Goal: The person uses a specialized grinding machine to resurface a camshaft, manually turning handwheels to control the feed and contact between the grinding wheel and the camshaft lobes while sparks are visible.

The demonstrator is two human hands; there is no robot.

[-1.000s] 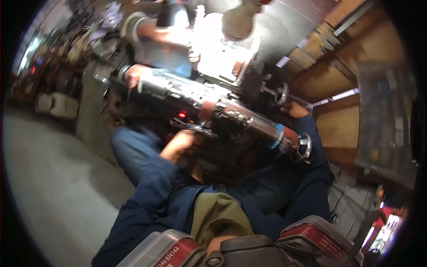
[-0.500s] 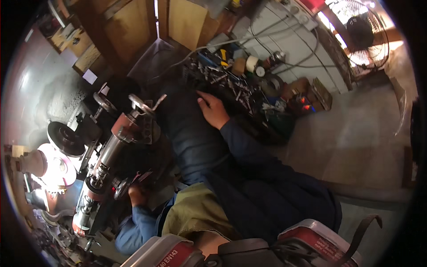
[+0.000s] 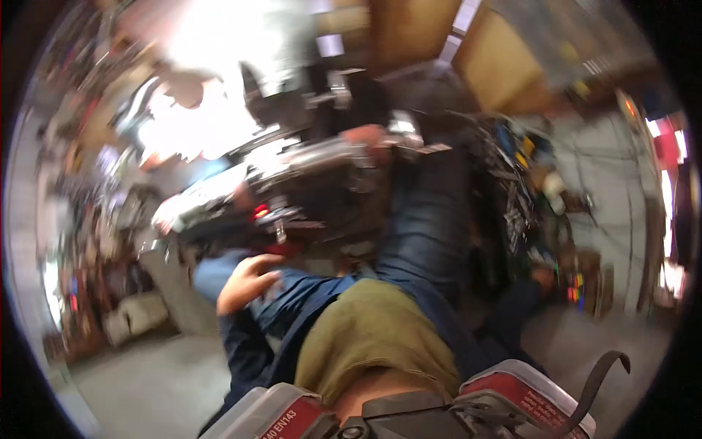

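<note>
My left hand [image 3: 252, 282] is held above my left thigh, its fingers spread and nothing visible in them. Just beyond it stands a metal lathe [image 3: 307, 157] with reddish painted parts, smeared by motion. A small red light [image 3: 261, 212] glows on its near side. Out to the right, my right hand [image 3: 542, 279] shows dimly beside a brown box [image 3: 585, 271]; blur and shadow hide its fingers. My legs [image 3: 424, 219] stretch forward between the lathe and a heap of metal tools [image 3: 515, 205].
A bright lamp [image 3: 194, 121] glares behind the lathe. Wooden panels [image 3: 409, 36] stand at the far side. Cluttered shelves [image 3: 95, 285] line the left, with a pale container [image 3: 137, 318] low down. White rolls [image 3: 554, 192] lie by the tool heap, next to a pale wall [image 3: 614, 205].
My view has swung left. My left hand has come away from the lathe's handwheel to above my thigh. My right hand has left my right leg and moved out toward the boxes.
</note>
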